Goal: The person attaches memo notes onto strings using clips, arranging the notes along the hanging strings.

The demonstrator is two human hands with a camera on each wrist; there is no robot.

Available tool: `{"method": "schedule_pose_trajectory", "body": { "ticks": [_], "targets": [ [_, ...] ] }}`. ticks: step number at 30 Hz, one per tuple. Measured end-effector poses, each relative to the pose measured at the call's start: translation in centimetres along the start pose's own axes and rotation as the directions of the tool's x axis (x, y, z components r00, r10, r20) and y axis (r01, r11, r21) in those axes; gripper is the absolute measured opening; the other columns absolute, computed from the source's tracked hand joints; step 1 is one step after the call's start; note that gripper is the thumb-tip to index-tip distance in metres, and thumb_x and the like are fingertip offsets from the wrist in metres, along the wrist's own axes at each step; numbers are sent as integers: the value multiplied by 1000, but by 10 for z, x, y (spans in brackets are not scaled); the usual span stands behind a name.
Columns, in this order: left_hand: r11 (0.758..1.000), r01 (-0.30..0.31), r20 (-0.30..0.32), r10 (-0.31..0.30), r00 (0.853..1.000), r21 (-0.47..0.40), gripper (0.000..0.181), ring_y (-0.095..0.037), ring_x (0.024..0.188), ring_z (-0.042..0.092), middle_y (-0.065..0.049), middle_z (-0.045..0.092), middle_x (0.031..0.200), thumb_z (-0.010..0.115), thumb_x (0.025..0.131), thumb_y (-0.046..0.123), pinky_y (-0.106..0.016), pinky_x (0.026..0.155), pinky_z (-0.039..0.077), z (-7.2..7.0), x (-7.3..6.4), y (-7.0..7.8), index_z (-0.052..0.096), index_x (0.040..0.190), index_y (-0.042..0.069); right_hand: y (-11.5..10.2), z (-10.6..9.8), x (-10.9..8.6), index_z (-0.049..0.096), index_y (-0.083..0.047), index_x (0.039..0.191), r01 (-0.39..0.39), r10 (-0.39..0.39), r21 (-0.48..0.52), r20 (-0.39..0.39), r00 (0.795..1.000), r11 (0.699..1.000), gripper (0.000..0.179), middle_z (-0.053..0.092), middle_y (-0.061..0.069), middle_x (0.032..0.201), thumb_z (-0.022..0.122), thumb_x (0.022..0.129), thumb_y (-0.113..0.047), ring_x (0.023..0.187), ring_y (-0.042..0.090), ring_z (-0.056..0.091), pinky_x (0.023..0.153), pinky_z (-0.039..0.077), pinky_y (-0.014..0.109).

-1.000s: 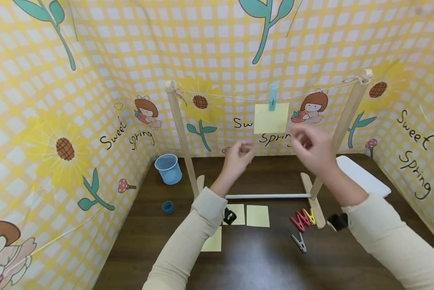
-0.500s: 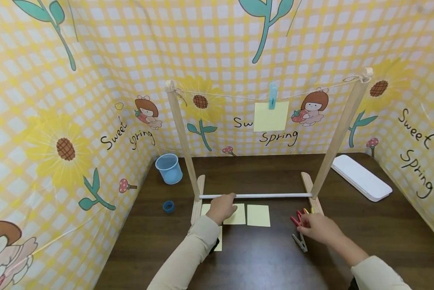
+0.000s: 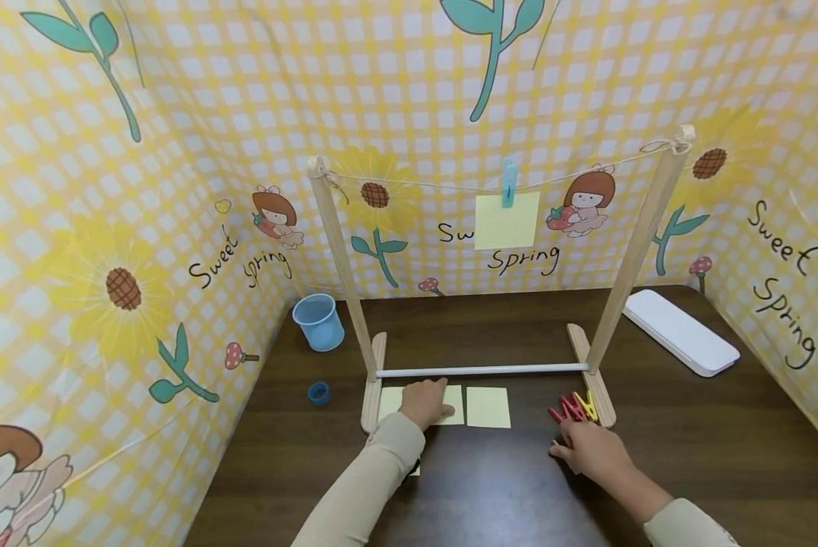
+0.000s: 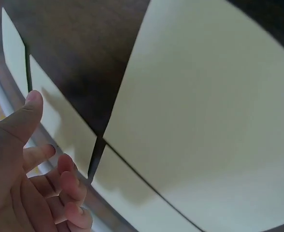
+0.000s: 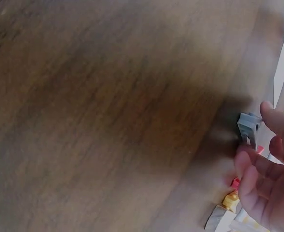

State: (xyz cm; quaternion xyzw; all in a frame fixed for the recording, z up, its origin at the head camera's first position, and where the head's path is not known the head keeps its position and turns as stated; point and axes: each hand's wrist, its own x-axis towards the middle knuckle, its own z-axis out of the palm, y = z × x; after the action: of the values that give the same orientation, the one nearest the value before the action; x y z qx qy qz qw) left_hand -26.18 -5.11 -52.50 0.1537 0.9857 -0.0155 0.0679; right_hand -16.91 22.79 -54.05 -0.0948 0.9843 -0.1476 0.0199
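- Your left hand (image 3: 425, 400) lies on the yellow note (image 3: 450, 404) just in front of the white crossbar (image 3: 484, 370) of the wooden stand (image 3: 340, 251). The left wrist view shows its fingers (image 4: 67, 186) loosely curved over the paper, gripping nothing.
- A second loose note (image 3: 487, 407) lies just right of that one, not touching your hand. A third note (image 4: 214, 111) lies nearer to you, mostly hidden under your sleeve in the head view.
- Your right hand (image 3: 589, 448) is down on the table (image 3: 689, 456), closing on the grey clothespin (image 5: 248, 126). In the right wrist view, thumb and fingertips (image 5: 246, 162) touch it and curl round it; the peg is at table level.
- The red and yellow clothespins (image 3: 574, 408) lie in a small heap just beyond your right hand, against the stand's right foot (image 3: 595, 376).
- One note (image 3: 506, 221) hangs from the string (image 3: 415, 182), held by a blue clothespin (image 3: 509, 182).
- A blue cup (image 3: 318, 321) and a small blue ring (image 3: 318, 393) sit at the left of the table; a white flat case (image 3: 680, 332) lies at the right rear.
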Motion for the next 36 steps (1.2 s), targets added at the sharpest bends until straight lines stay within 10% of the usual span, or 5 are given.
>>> {"method": "schedule_pose_trajectory", "body": {
  "ticks": [13,25,28,31,36],
  "targets": [
    [997,-39,-105,33,994,-59,42,-29,79,53,-12,52,95,71,77,46,-38,61,47,12,-4,-3,58,100,13,0,2,-1,38,-16,64,9,-8,34,-33,999,999,42,35,-6,55,77,74,-27,48,11,35,43,28,28],
    [978,-121,-378,49,925,-169,41,-21,67,50,-1,60,76,82,68,28,-33,61,30,18,-9,0,49,89,14,-2,-7,1,59,-4,109,19,-23,153,20,1000,988,37,58,3,71,72,79,-21,62,19,57,53,46,39],
    [886,-154,-324,5,946,-437,33,-17,65,50,0,61,78,79,69,13,-32,61,36,11,-9,-2,52,88,14,-2,-17,4,61,4,110,95,-114,274,51,992,957,33,59,3,72,66,84,-17,63,14,56,56,46,33],
    [707,-118,-197,-30,980,-697,31,-17,69,53,-4,61,82,78,69,5,-31,60,44,-1,-8,-5,56,90,13,-2,-30,5,65,4,95,148,-185,407,54,981,901,19,60,0,71,62,86,-12,65,10,53,57,45,28],
    [528,-48,-113,-91,989,-848,41,-24,86,54,-11,59,104,82,68,6,-33,66,49,-23,-6,-13,62,104,11,-4,-51,9,64,6,95,129,-202,608,54,978,784,19,63,2,76,61,86,-11,63,8,54,52,46,26]
  ]
}}
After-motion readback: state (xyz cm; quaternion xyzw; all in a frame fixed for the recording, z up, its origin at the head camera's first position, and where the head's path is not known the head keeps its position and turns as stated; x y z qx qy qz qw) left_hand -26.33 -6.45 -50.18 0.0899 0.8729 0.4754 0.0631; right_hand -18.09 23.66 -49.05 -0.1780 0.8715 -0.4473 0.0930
